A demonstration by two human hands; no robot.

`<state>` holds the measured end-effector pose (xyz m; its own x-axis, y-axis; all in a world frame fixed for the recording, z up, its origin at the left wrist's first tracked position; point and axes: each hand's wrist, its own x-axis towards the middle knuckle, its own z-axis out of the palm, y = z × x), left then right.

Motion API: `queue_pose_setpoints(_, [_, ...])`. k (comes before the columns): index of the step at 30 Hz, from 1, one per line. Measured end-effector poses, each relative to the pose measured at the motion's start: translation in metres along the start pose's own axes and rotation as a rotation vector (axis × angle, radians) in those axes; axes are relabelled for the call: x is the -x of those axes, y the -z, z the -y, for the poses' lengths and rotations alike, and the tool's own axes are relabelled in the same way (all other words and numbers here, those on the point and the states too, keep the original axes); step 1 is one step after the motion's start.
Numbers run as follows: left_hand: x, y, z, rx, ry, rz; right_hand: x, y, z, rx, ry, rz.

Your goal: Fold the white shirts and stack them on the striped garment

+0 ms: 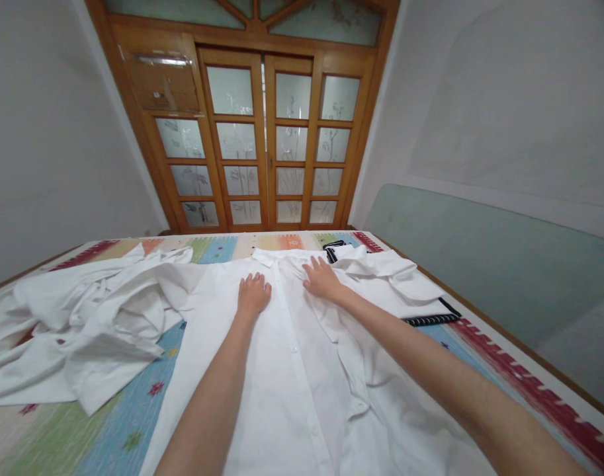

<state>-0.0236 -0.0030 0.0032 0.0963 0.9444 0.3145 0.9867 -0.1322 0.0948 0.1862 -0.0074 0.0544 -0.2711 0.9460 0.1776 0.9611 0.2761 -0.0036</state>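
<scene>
A white button-up shirt (276,370) lies front side up, its collar (264,256) at the far end and its button strip running toward me. My left hand (255,294) rests palm down on the chest part left of the buttons, fingers apart. On the other side, my right hand (322,279) lies on the cloth just below the collar, its fingers spread. Neither hand visibly grips the fabric. Beneath my right arm the shirt's right part is creased, with a sleeve folded over the front.
A crumpled heap of white cloth (108,317) lies at the left. At the right is a white garment with black striped trim (431,320). Everything lies on a colourful striped cover (103,430). A pale green board (480,251) borders the right side; wooden glazed doors (266,152) stand beyond.
</scene>
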Motion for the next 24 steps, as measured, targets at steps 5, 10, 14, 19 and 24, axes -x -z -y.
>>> queue_pose_setpoints(5, [-0.001, -0.002, 0.000, 0.052, 0.012, -0.016, -0.015, 0.003, -0.024, -0.058, -0.267, 0.002])
queue_pose_setpoints(10, [0.000, 0.003, -0.001, 0.062, -0.003, -0.004, -0.030, 0.005, -0.026, -0.247, -0.357, 0.021])
queue_pose_setpoints(14, [0.001, 0.010, -0.003, 0.109, -0.056, 0.011, -0.044, 0.007, -0.024, -0.310, -0.303, -0.077])
queue_pose_setpoints(19, [0.001, 0.011, -0.003, 0.156, -0.075, 0.023, -0.061, 0.010, -0.012, -0.419, -0.202, -0.070])
queue_pose_setpoints(24, [0.000, 0.006, -0.001, 0.176, -0.096, 0.011, -0.078, 0.002, 0.012, -0.627, -0.106, 0.004])
